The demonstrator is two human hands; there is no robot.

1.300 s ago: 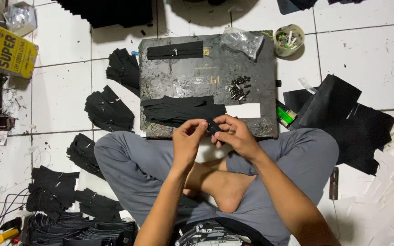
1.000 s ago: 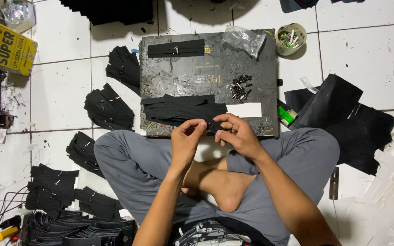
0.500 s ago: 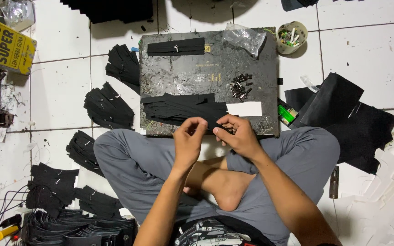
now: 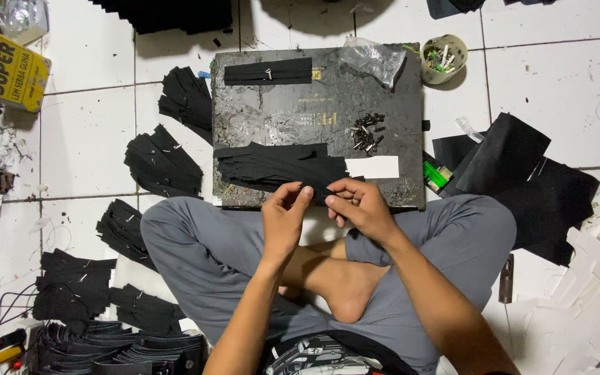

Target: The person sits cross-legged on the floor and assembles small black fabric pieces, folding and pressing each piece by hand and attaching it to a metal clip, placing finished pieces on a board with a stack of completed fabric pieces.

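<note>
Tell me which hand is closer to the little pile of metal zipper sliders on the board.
Right. The right hand sits just below the pile of metal sliders; the left hand is farther off, below and to its left.

Yellow box (image 4: 5, 66) cut off left

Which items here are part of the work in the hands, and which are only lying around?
In use: left hand and right hand pinching one black strip; stack of black strips; small metal pieces; dark work board.

Lying about: yellow box; round cup of bits; clear plastic bag; green lighter; black sheets.
</note>
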